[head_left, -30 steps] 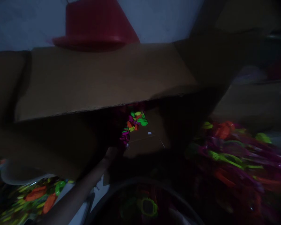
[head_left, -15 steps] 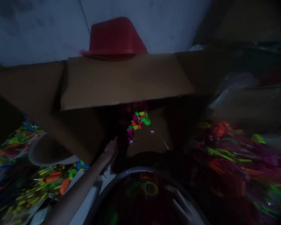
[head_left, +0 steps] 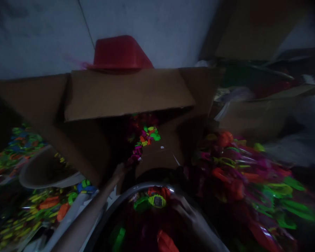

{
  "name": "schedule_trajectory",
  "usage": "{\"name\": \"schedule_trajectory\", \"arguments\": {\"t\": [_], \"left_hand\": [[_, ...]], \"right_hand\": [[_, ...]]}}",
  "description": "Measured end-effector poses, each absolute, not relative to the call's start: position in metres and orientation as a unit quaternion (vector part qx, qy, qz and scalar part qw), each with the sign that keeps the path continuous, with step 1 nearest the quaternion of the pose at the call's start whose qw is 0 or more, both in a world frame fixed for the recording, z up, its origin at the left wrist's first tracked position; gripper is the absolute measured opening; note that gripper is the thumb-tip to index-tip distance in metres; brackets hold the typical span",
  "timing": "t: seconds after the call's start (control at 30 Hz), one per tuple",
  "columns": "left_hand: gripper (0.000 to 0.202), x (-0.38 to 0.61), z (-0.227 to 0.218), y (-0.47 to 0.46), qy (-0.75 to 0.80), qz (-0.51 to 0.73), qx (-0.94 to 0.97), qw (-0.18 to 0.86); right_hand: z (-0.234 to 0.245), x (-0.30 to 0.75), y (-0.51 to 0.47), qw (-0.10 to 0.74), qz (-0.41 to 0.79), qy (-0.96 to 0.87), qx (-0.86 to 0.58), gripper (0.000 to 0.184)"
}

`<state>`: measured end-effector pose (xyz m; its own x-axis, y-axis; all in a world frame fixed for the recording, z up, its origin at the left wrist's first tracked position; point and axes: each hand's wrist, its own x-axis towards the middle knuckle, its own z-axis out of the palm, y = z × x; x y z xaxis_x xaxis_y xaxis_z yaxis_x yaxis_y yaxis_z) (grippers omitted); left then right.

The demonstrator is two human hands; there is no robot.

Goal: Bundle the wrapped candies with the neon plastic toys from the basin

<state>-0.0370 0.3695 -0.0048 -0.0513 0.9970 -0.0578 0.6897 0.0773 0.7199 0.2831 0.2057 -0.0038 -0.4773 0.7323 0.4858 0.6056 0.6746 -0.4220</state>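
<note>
- The left hand (head_left: 120,170) is reaching forward into the open mouth of a cardboard box (head_left: 128,93), and its fingers are sitting just beside some magenta pieces (head_left: 137,152); dimness and blur are hiding whether they are grasping anything, so I cannot tell.
- The right hand (head_left: 185,209) is hovering over the right part of a round, dark basin (head_left: 140,187), near its far rim. Its fingers are pointing toward a yellow-green watch (head_left: 157,201); whether they are released or grasping something, I cannot tell.
- The watch is lying inside the basin near the far rim, its dark square face showing, with a green piece (head_left: 141,203) just to its left and red-orange pieces (head_left: 159,191) just beyond it.
- Nearer the person, an orange piece (head_left: 167,241) is lying in the basin, and a bright green strip (head_left: 119,238) is showing farther left.
- Inside the box, a small cluster of multicoloured pieces (head_left: 150,135) is lying beyond the magenta ones, and a white scrap (head_left: 162,147) is resting to the right.
- A red tub (head_left: 122,54) is sitting upside down above the box's flap.
- On the right, a heap of bright pieces (head_left: 252,182) is spreading out; on the left, a pale bowl (head_left: 28,175) is standing among more coloured pieces (head_left: 21,150).
</note>
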Motion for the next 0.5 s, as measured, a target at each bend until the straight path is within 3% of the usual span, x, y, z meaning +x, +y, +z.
{"name": "schedule_trajectory", "arguments": {"t": [0.2, 0.37, 0.5], "left_hand": [[0.061, -0.02, 0.049, 0.335, 0.565, 0.365, 0.628, 0.39], [0.065, -0.001, 0.1, 0.247, 0.449, 0.352, 0.612, 0.548], [0.059, 0.007, 0.119, 0.176, 0.467, 0.323, 0.632, 0.528]], "right_hand": [[-0.012, 0.279, 0.204, 0.339, 0.084, -0.841, -0.412, 0.02], [-0.009, 0.283, 0.205, 0.386, 0.074, -0.841, -0.371, 0.019], [0.007, 0.286, 0.193, 0.404, 0.079, -0.823, -0.392, 0.019]]}}
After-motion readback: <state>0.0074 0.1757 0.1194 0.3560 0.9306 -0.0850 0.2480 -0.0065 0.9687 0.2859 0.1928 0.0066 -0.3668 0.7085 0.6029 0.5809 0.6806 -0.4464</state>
